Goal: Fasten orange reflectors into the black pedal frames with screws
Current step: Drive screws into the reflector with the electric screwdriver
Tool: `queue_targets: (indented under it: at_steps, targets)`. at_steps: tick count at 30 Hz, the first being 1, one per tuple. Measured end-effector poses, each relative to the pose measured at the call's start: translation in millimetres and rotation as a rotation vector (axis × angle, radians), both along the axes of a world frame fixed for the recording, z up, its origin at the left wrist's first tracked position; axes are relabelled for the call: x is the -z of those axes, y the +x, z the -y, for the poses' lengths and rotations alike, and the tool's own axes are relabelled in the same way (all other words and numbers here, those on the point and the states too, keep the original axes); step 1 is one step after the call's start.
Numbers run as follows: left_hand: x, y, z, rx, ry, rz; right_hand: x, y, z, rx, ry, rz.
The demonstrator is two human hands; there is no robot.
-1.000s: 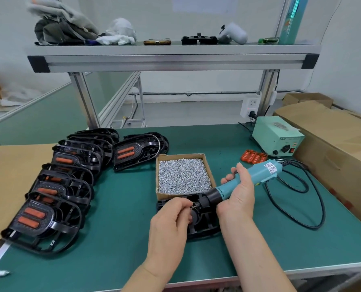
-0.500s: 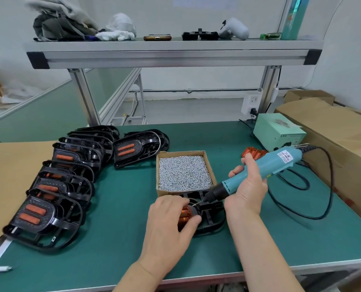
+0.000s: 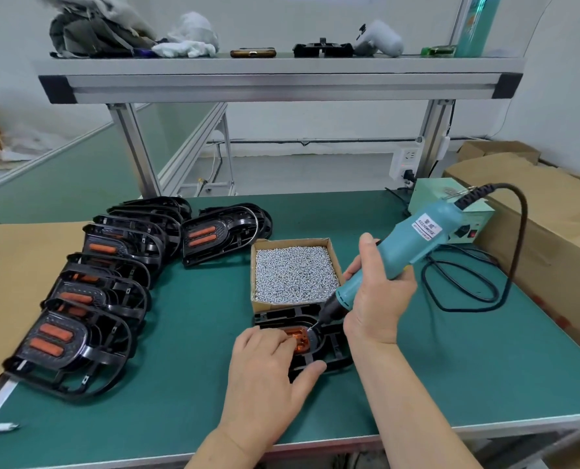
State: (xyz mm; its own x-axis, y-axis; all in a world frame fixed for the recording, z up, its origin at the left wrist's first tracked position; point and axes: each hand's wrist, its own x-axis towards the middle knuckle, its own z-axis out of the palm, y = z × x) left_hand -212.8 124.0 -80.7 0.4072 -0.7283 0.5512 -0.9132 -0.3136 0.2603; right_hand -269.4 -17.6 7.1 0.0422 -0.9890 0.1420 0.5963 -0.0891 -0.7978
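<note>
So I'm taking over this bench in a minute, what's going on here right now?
The left hand holds a black pedal frame with an orange reflector in it; the right hand grips a blue electric screwdriver, its bit down at the reflector's edge. A box of screws sits just behind, and finished pedals lie in a row on the left.

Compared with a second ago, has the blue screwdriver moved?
Yes. The electric screwdriver in the right hand has tilted steeper: its cable end has risen past the far edge of the screw box, while its tip stays by the box's near edge.
</note>
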Motion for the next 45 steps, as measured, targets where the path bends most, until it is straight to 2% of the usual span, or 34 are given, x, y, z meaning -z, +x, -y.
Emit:
queue_targets:
  at_steps: [7,21,34,45]
  targets:
    - [3,2,2,-0.011,-0.017,0.033,3,8,-7,-0.032,-0.114,-0.055]
    - [4,2,3,-0.016,-0.002,0.024,8,15,-7,-0.068,-0.126,-0.088]
    - [4,3,3,-0.015,0.000,0.025,6,18,-12,-0.107,-0.250,-0.194]
    - [1,3,4,-0.009,-0.005,0.025,11,23,-10,-0.130,-0.264,-0.200]
